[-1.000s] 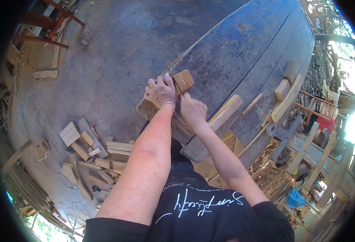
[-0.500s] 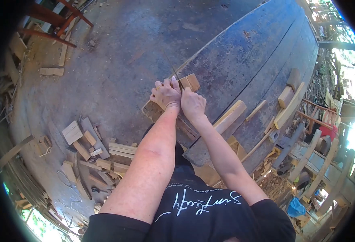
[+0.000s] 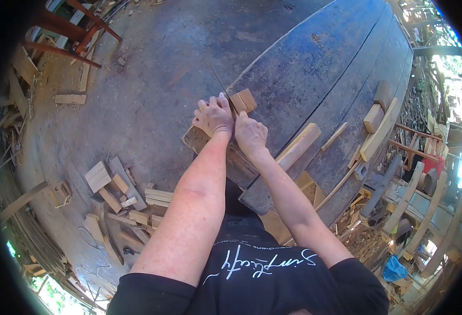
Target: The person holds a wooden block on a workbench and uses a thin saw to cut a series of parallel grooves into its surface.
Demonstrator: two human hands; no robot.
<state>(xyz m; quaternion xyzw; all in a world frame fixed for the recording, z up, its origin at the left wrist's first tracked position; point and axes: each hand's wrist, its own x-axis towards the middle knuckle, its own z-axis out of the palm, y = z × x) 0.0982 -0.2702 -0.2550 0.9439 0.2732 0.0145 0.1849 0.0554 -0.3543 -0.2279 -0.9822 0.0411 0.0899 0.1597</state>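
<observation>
A thin saw blade (image 3: 220,79), seen nearly edge-on, slants past the bench's left edge. My right hand (image 3: 250,132) is closed at its near end, and the handle is hidden inside the fist. Against the blade's right side lies a short brown wooden block (image 3: 243,100) with a dark line across it. My left hand (image 3: 213,116) presses down just left of the blade with bent fingers, gripping the wood there, most of which the hand covers. Both hands are close together over the near left corner of the worn wooden bench (image 3: 315,68).
Wooden pieces, including a thick light beam (image 3: 298,145) and a stacked block (image 3: 374,118), lie along the bench's right. Offcuts (image 3: 98,177) are piled on the floor at lower left. A reddish wooden chair frame (image 3: 79,31) stands at upper left. A blue bag (image 3: 395,268) lies lower right.
The view has shifted slightly. The saw blade shows a little farther out past my left hand. Both hands keep their grips close together, and the block stays beside the blade.
</observation>
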